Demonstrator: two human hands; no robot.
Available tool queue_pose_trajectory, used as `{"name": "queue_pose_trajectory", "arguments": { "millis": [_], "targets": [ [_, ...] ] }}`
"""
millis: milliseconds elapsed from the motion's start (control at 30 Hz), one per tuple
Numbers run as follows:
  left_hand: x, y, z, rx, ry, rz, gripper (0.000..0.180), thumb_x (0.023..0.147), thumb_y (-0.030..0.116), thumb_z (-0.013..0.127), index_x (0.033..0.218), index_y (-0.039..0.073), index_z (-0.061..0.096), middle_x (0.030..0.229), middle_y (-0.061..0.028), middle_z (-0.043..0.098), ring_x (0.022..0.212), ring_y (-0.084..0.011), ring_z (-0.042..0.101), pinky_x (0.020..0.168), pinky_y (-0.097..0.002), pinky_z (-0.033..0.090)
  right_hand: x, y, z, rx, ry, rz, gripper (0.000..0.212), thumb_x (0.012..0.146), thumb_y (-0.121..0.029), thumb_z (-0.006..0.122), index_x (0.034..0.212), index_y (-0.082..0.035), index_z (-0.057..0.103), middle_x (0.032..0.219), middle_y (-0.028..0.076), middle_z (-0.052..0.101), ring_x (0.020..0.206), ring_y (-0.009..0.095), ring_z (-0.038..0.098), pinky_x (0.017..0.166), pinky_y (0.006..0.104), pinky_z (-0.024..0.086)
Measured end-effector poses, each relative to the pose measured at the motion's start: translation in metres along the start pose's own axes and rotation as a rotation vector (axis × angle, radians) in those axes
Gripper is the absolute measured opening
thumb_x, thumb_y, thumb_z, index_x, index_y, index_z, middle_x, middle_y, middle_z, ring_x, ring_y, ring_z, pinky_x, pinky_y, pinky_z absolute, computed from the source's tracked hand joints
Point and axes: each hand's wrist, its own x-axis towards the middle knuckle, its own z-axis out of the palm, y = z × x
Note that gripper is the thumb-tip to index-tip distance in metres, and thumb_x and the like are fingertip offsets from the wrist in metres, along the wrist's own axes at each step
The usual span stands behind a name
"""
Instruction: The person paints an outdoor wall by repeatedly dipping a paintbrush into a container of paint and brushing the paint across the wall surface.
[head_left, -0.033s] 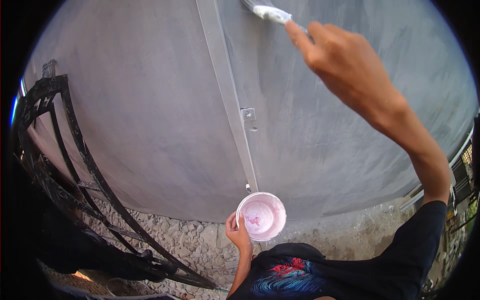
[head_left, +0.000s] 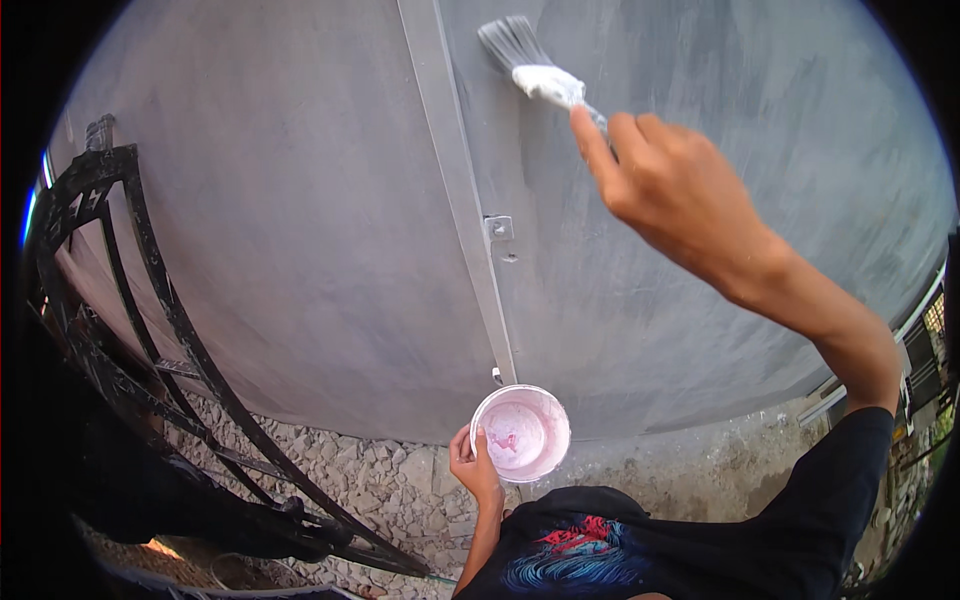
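My right hand (head_left: 675,185) is closed round the handle of a paintbrush (head_left: 545,75), its arm stretched up and forward. The brush has a white, paint-covered ferrule and grey bristles pointing to the upper left. Those bristles lie at the grey metal door (head_left: 640,290), just right of its vertical seam strip; whether they touch it I cannot tell. Lower down, my left hand (head_left: 477,465) grips the rim of a small white bucket (head_left: 562,430), thumb inside and fingers outside. Pinkish-white residue coats the bucket's inside, with a darker pink patch on its bottom.
At the left stands a black metal ladder-like frame (head_left: 180,310), paint-specked, reaching down toward me. Broken stones (head_left: 400,490) cover the ground by the door's foot, with a concrete strip (head_left: 690,470) to the right. A small square metal plate (head_left: 498,229) is fixed beside the seam.
My right hand and the brush have moved down along the door, so the whole bristle end now shows. The left hand and bucket have stayed almost where they were.
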Motion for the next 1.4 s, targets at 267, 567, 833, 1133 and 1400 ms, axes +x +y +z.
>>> {"name": "queue_pose_trajectory", "arguments": {
  "millis": [267, 567, 833, 1133, 1400],
  "targets": [
    [-0.001, 0.008, 0.001, -0.004, 0.013, 0.014, 0.025, 0.091, 0.006, 0.067, 0.112, -0.005, 0.059, 0.100, -0.0127, 0.067, 0.093, -0.0144, 0.062, 0.085, -0.0260, 0.049, -0.080, -0.054, 0.010, 0.521, -0.470, -0.132, 0.021, 0.075, 0.000, 0.065, 0.095, 0.008, 0.064, 0.068, 0.015, 0.062, 0.062, 0.024, 0.067, 0.050, 0.0330, 0.051],
    [-0.002, 0.006, 0.007, 0.010, -0.011, 0.018, 0.026, 0.091, 0.007, 0.068, 0.112, -0.005, 0.058, 0.102, -0.0135, 0.068, 0.095, -0.0149, 0.063, 0.086, -0.0263, 0.049, 0.021, 0.070, -0.052, 0.096, 0.086, 0.218, 0.022, 0.086, 0.003, 0.059, 0.107, 0.009, 0.065, 0.063, 0.012, 0.057, 0.054, 0.019, 0.057, 0.049, 0.0323, 0.047],
    [-0.003, 0.004, 0.003, 0.014, 0.001, -0.006, 0.026, 0.091, 0.007, 0.067, 0.112, -0.005, 0.058, 0.104, -0.0148, 0.068, 0.096, -0.0155, 0.063, 0.086, -0.0268, 0.049, -0.067, -0.065, 0.004, 0.065, -0.229, -0.124, 0.047, 0.072, 0.000, 0.065, 0.118, 0.009, 0.063, 0.061, 0.004, 0.051, 0.055, 0.013, 0.053, 0.045, 0.0231, 0.042],
    [-0.010, 0.019, -0.013, 0.047, 0.034, 0.009, 0.027, 0.091, 0.007, 0.068, 0.112, -0.005, 0.058, 0.104, -0.0156, 0.068, 0.097, -0.0164, 0.064, 0.086, -0.0277, 0.049, -0.108, -0.070, 0.040, 0.655, -0.574, -0.006, 0.016, 0.077, 0.003, 0.061, 0.092, 0.008, 0.064, 0.067, 0.018, 0.064, 0.063, 0.029, 0.068, 0.048, 0.0374, 0.049],
    [-0.030, 0.020, -0.023, 0.073, 0.035, 0.027, 0.026, 0.091, 0.008, 0.068, 0.112, -0.005, 0.058, 0.105, -0.0149, 0.068, 0.097, -0.0169, 0.063, 0.087, -0.0282, 0.049, -0.043, 0.061, -0.022, 0.284, 0.109, 0.251, 0.027, 0.091, -0.006, 0.062, 0.117, -0.003, 0.066, 0.072, 0.013, 0.063, 0.059, 0.026, 0.060, 0.057, 0.0381, 0.051]
  ]
}}
